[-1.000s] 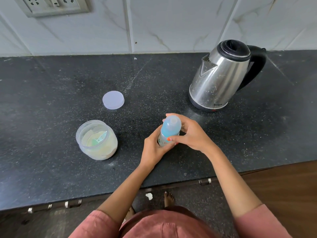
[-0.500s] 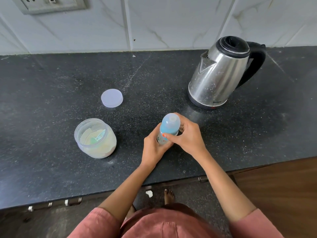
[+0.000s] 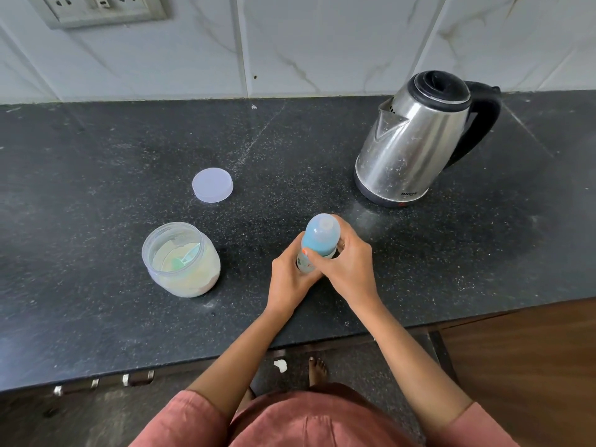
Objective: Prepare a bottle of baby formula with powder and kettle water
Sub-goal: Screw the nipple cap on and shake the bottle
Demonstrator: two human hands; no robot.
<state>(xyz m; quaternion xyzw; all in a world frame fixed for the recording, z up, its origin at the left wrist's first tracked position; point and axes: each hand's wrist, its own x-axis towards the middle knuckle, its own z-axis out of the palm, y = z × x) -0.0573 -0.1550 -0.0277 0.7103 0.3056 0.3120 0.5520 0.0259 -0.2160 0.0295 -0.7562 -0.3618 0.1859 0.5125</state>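
Ctr frame, on a dark stone surface [image 3: 96,156]: a capped baby bottle [image 3: 321,240] gripped w/ both hands. The left hand [image 3: 288,279] wraps its clear lower body; the right hand [image 3: 348,269] curls thumb & fingers round the blue collar under the cap. Bottle base hidden by the hands. Left of ctr, an open powder jar [image 3: 180,262] w/ a green scoop [image 3: 182,261] inside; its lid [image 3: 213,184] lies apart, above it. A steel kettle [image 3: 409,150] stands upper right.

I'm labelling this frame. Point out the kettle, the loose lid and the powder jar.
kettle [image 3: 406,156], head view, steel body.
loose lid [image 3: 212,184], head view, flat top.
powder jar [image 3: 193,282], head view, side wall.
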